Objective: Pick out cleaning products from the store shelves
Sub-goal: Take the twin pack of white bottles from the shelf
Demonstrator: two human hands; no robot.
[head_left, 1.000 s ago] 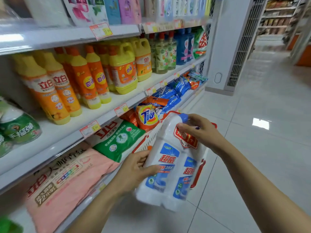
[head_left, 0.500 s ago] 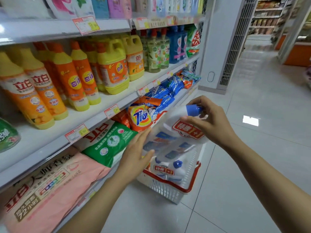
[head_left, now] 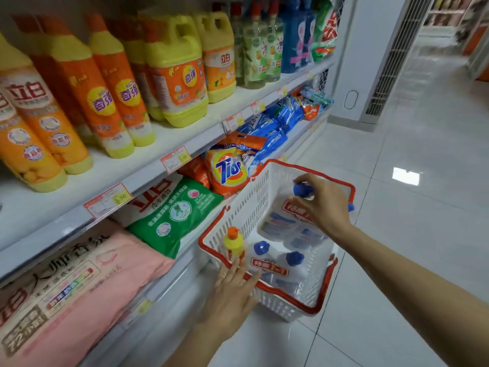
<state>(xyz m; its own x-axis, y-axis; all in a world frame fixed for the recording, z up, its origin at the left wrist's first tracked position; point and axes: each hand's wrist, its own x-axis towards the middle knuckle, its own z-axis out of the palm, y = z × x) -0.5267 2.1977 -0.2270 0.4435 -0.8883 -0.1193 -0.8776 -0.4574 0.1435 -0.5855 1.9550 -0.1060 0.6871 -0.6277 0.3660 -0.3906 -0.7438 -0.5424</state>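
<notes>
head view: right hand (head_left: 321,205) pinches the blue cap (head_left: 301,189) of a white bottle pack (head_left: 280,226) lying inside the basket (head_left: 251,205); left hand (head_left: 232,290), fingers straight, lies at the basket's near rim.

A: Basket (head_left: 251,205) colours?
B: White lattice, red rim. In it, at six o'clock, the near pack (head_left: 270,268): white, blue caps, red-and-white label. At twelve, the far pack (head_left: 280,224), the same. At nine, a yellow bottle (head_left: 234,242), orange cap.
A: The shelf bags?
B: Tide bag (head_left: 227,170) orange with a yellow-and-blue roundel; at eight o'clock from it a green bag (head_left: 172,218), then a pink bag (head_left: 79,282).
</notes>
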